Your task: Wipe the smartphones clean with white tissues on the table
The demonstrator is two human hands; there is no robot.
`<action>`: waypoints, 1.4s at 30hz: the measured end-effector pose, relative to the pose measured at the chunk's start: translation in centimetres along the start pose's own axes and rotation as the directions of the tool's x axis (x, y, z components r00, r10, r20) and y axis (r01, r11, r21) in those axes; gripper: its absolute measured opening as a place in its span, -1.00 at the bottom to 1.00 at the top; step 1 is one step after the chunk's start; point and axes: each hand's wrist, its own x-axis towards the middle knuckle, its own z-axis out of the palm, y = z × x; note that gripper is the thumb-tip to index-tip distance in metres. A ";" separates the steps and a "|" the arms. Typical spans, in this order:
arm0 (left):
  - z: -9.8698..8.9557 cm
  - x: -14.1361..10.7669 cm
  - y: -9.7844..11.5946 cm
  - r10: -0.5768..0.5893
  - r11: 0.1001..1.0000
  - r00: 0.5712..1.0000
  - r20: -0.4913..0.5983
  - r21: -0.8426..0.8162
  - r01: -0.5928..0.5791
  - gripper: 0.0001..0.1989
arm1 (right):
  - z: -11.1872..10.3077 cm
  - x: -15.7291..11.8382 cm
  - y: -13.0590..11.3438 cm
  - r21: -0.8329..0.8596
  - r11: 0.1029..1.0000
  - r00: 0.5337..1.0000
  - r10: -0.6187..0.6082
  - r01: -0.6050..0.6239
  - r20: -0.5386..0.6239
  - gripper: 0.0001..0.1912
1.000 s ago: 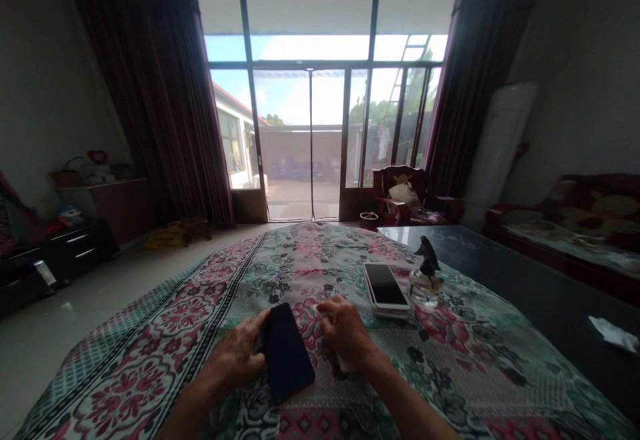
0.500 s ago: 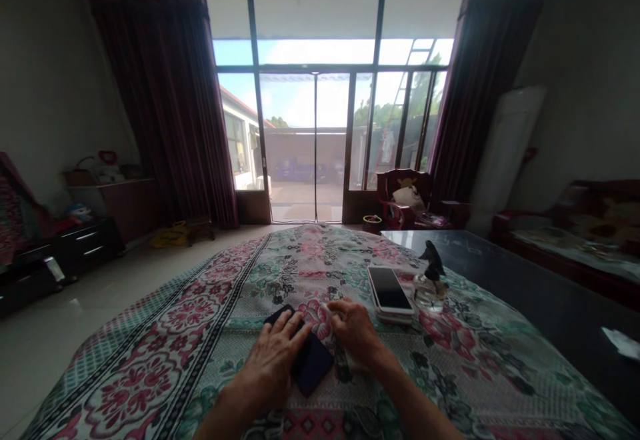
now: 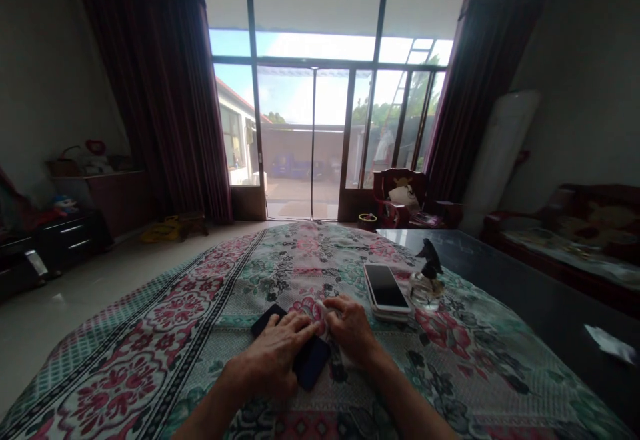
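A dark blue phone (image 3: 313,363) lies flat and slanted on the flowered cloth in front of me. Across its middle rests my left hand (image 3: 277,350), fingers stretched out and covering much of it. Just right of the phone, my right hand (image 3: 350,327) is closed around a white cloth (image 3: 323,309); only small parts of it show past the fingers. Beyond that hand, a white-framed phone (image 3: 387,287) with a black screen sits on top of a small stack. Beside the stack stands a clear spray bottle (image 3: 427,288) with a black trigger head.
The patterned tablecloth (image 3: 200,313) covers the surface under my hands. To the right runs a dark glossy tabletop (image 3: 505,293) with a white paper (image 3: 610,343) on it. A wooden armchair (image 3: 395,193) and glass doors (image 3: 310,140) are at the far end.
My left hand has shifted on the dark phone, its fingertips now pointing more to the right, toward my right hand. The whole view has shifted slightly. The white cloth stays in my right hand.
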 end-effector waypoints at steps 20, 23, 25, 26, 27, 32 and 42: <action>-1.5 -0.6 -1.7 -0.149 0.922 0.974 -0.171 -0.380 0.075 -0.18 | 0.1 -0.3 0.9 0.271 0.962 0.992 -0.010 0.044 -0.126 -0.67; -2.8 -0.9 -1.7 -0.148 0.866 0.978 -0.146 -0.497 0.057 -0.22 | -0.2 -0.4 0.8 0.334 0.941 0.993 -0.014 0.051 -0.113 -0.69; -3.2 -0.8 -2.1 -0.157 0.838 0.977 -0.142 -0.542 0.056 -0.22 | -0.4 -0.6 0.5 0.372 0.927 0.994 -0.010 0.049 -0.105 -0.71; -3.3 -0.8 -2.4 -0.161 0.830 0.976 -0.148 -0.555 0.053 -0.22 | -0.4 -0.7 0.3 0.387 0.921 0.994 -0.012 0.053 -0.106 -0.72; -3.3 -0.7 -2.7 -0.160 0.826 0.974 -0.158 -0.562 0.044 -0.23 | -0.5 -0.8 0.0 0.398 0.915 0.993 -0.021 0.064 -0.112 -0.73; -3.0 -0.5 -3.7 -0.157 0.817 0.957 -0.244 -0.577 -0.013 -0.27 | -0.8 -1.2 -2.1 0.424 0.890 0.976 -0.093 0.169 -0.195 -0.73; -3.0 -0.4 -3.2 -0.213 0.788 0.935 -0.284 -0.616 -0.008 -0.27 | -0.3 -1.9 -3.9 0.468 0.841 0.958 -0.189 0.272 -0.216 -0.80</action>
